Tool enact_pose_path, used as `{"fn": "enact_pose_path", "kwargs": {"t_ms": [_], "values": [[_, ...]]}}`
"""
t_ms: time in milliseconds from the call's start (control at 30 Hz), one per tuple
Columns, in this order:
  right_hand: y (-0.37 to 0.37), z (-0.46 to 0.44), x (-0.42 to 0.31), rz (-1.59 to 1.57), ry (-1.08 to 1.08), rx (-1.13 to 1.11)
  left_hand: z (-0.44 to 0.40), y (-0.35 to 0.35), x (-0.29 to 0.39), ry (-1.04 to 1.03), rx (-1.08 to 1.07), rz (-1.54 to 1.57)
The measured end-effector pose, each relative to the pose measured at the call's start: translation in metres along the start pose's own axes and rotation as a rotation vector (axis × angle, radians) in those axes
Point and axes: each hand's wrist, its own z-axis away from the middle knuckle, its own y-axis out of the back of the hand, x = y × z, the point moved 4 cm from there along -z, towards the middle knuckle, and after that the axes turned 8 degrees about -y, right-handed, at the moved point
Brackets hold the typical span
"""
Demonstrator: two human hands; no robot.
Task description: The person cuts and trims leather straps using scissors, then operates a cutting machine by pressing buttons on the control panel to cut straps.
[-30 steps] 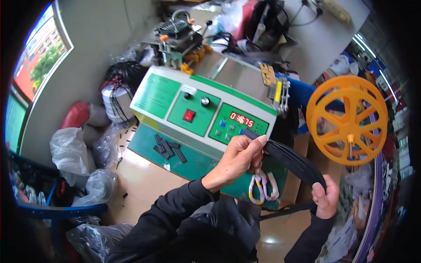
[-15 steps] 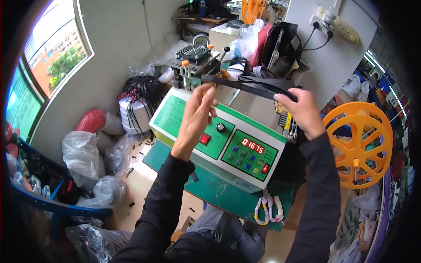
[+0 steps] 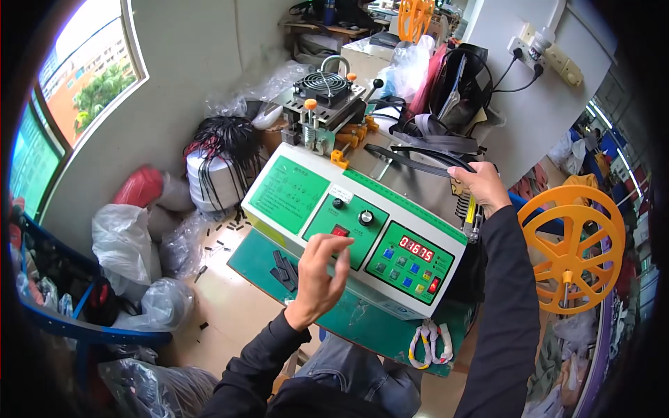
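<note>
My right hand is closed on a looped black strap behind the machine, and the strap's far bend reaches left toward the orange clamps. In front of the white and green machine hovers my left hand, its fingers loosely curled with thumb and index apart, holding nothing I can see. The machine's red display reads 01675. Several short black strips lie on the green tabletop, left of my left hand. Scissors with wrapped handles lie at the front edge, blades hidden.
Behind the machine stands a metal press unit with a fan. A yellow-orange reel is at the right. A bundle of black cords drapes over a white container. Plastic bags and a blue rail are on the left.
My left hand has left the strap and moved down in front of the machine. The strap now hangs lower from my right hand. The black strips on the tabletop have come into sight.
</note>
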Motion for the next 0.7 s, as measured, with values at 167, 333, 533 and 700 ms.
{"fn": "enact_pose_path", "kwargs": {"t_ms": [167, 333, 533, 700], "values": [[0.011, 0.011, -0.004, 0.025, 0.039, -0.017, -0.002, -0.019, -0.001, -0.237, 0.025, -0.227], [0.038, 0.033, -0.001, 0.098, 0.127, -0.039, -0.004, -0.032, -0.006, -0.308, 0.071, -0.333], [0.067, 0.033, -0.025, 0.075, 0.070, -0.052, -0.001, -0.035, -0.011, -0.339, 0.074, -0.433], [0.069, 0.028, -0.098, 0.000, 0.221, -0.017, -0.003, -0.034, -0.011, -0.342, 0.026, -0.444]]}}
